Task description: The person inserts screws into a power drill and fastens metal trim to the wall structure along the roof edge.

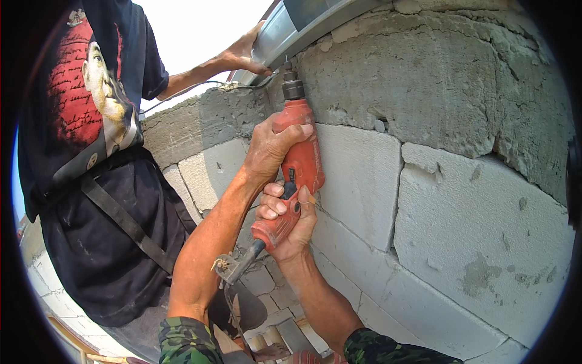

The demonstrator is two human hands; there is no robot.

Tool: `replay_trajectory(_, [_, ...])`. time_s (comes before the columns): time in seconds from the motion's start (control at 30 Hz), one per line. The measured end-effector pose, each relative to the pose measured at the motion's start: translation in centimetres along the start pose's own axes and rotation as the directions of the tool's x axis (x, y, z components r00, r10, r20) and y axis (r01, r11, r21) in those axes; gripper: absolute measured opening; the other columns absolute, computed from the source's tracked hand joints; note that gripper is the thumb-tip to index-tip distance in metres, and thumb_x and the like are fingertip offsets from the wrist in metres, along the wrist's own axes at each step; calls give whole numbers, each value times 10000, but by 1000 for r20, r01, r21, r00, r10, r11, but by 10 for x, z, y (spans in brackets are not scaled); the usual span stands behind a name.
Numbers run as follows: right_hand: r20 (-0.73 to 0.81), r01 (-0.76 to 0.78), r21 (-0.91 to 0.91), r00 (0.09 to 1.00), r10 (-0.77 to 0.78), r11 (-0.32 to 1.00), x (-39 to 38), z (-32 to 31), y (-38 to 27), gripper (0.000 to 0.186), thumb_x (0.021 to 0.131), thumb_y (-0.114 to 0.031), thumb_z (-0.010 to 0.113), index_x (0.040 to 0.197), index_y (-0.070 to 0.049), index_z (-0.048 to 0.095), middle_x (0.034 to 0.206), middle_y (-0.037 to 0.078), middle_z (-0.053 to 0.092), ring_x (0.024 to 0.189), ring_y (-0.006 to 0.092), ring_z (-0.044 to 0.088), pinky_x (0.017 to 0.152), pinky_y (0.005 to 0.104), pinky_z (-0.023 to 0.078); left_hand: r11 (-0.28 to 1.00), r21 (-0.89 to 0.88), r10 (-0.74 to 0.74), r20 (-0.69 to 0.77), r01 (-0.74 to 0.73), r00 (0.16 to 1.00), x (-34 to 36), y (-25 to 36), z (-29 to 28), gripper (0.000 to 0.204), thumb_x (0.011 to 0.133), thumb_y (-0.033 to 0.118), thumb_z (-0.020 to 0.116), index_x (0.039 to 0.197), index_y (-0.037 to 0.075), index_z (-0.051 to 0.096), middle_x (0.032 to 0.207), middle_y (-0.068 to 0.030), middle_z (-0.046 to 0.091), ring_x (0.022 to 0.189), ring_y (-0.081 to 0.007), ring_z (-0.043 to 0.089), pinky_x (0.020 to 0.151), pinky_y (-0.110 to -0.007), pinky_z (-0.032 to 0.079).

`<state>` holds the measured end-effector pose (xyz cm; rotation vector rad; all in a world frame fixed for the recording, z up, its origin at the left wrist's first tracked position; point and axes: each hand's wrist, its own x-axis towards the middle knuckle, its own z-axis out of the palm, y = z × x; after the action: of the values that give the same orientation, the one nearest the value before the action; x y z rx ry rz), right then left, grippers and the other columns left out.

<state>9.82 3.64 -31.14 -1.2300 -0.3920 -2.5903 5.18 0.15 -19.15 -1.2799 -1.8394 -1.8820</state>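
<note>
A red power drill [303, 148] with a black chuck [293, 88] is held in both my hands, its bit pointing up. My left hand [273, 144] wraps round the drill's body below the chuck. Lower down, my right hand [297, 221] grips the handle, fingers curled by the trigger. The thin bit [287, 59] reaches the lower edge of a grey metal channel [285, 36] on top of the wall; whether it touches cannot be made out. A co-worker's hand [245, 51] presses on the channel's left end.
A co-worker in dark clothes [115, 242] stands close on my left. A wall of pale blocks [461, 212], topped by rough grey concrete [412, 79], rises ahead and to the right. The drill's cable [230, 303] hangs from the handle, with a clear plastic piece [227, 268] beside it.
</note>
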Motion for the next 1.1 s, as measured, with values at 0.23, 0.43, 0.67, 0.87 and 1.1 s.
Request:
replay_trajectory(0.23, [-43,44,-12,998,-44,999,-1,-3,0,367,919,-352,612,1012,-2,550,926,62,501,728,145,523,684,306,479,1000,10,-1,4,1,1000,0,-2,0,470,775,322,723,1064,-22,585,925,-90,630,816,-157,599,737,-293,501])
replay_trajectory(0.43, [-50,46,-20,998,-47,999,-1,0,1,374,919,-356,611,1024,-2,546,924,61,502,730,147,523,684,308,479,1000,12,-1,3,1,1000,1,-2,-1,466,772,317,723,1061,-21,585,924,-92,630,816,-158,597,737,-292,499])
replay_trajectory(0.67, [-55,52,-45,997,-55,998,-1,-1,0,388,919,-355,612,1048,4,543,946,61,504,741,141,523,694,303,476,1000,-2,-6,3,6,1000,0,-1,2,463,774,316,722,1061,-21,585,927,-93,629,825,-160,598,743,-293,500])
replay_trajectory(0.87, [-30,36,-38,999,-37,999,-1,-2,0,389,919,-353,611,1056,5,544,957,62,508,744,139,525,697,300,474,1000,3,1,14,-1,1000,-1,0,0,458,777,316,719,1058,-20,586,919,-88,630,821,-160,599,742,-293,501])
replay_trajectory(1.1, [-18,35,-41,999,-36,999,-1,-2,-1,388,919,-350,612,1058,6,541,959,63,512,752,140,532,704,302,479,1000,2,0,6,0,1000,0,-1,1,464,773,322,720,1055,-22,588,920,-98,635,805,-163,606,729,-291,505])
